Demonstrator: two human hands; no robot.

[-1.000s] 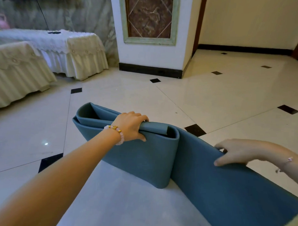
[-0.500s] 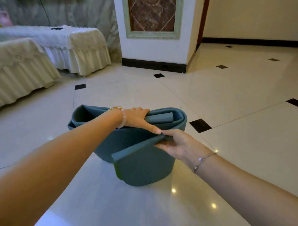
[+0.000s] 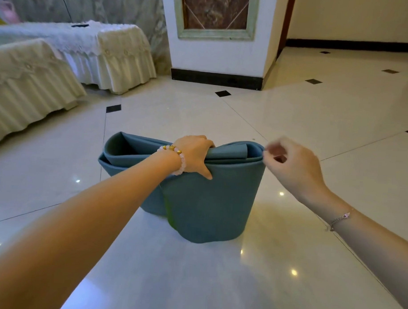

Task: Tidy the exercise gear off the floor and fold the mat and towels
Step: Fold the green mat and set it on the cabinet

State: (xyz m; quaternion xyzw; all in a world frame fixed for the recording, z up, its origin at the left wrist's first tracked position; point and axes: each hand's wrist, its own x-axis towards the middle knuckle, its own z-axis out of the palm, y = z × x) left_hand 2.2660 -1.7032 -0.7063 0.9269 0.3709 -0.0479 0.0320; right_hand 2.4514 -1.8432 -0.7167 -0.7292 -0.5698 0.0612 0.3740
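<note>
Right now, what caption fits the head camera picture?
Left hand grips the folded teal mat; right hand by its edge.

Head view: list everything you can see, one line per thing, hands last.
Exercise mat: one, teal, folded in layers, standing on edge on the floor, centre.
Floor: cream glossy tiles with small black insets.
Near covered furniture: one, cream lace cover, left.
Far covered furniture: one, white and cream lace cover, back left.
Pillar: one, white with black skirting, back centre.
Framed panel: one, brown stone in a green frame, on the pillar.
Bead bracelet: one, pink and gold, left wrist.
Chain bracelet: one, silver, right wrist.
Left hand: grips the mat's top edges.
Right hand: fingers curled at the mat's top right corner; contact blurred.
</note>
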